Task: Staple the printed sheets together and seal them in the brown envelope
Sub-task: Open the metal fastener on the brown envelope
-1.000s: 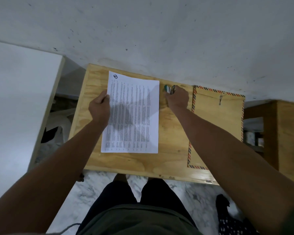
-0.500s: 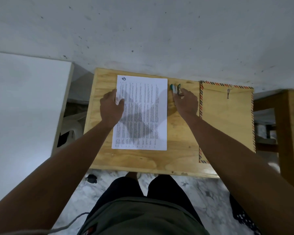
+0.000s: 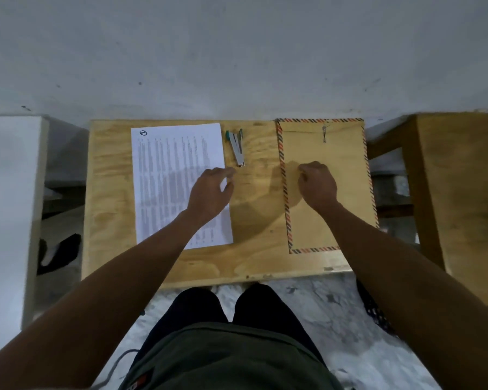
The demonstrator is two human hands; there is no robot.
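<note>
A grey wall (image 3: 237, 52) filled the upper half of the frame. Below it, in the middle, stood a plywood table (image 3: 110, 192) with its far edge against the wall. A white panel (image 3: 6, 206) ran down the left edge of the frame, and a second wooden piece of furniture (image 3: 462, 192) stood at the right edge. Marbled floor (image 3: 321, 319) showed beneath the table's near edge, with the person's dark trousers (image 3: 237, 311) at bottom centre.

The brown envelope (image 3: 335, 220), edged in red and dark stripes, lay flat on the right part of the table, its clasp (image 3: 324, 134) near its upper edge. The printed sheets (image 3: 166, 178) lay flat on the left part of the table, well apart from the envelope.

The left hand (image 3: 212, 192) hovered over the right edge of the sheets in the centre of the frame, fingers loosely extended and slightly spread, tips pointing up-frame toward the stapler; whether they touched the paper could not be told. The right hand (image 3: 317, 182) sat over the middle of the envelope with fingers curled under toward the palm; whether they pinched anything could not be told.

The stapler (image 3: 237, 149), silver with a green end, lay on bare wood between the sheets and the envelope, just above the left fingertips, touched by neither hand.
</note>
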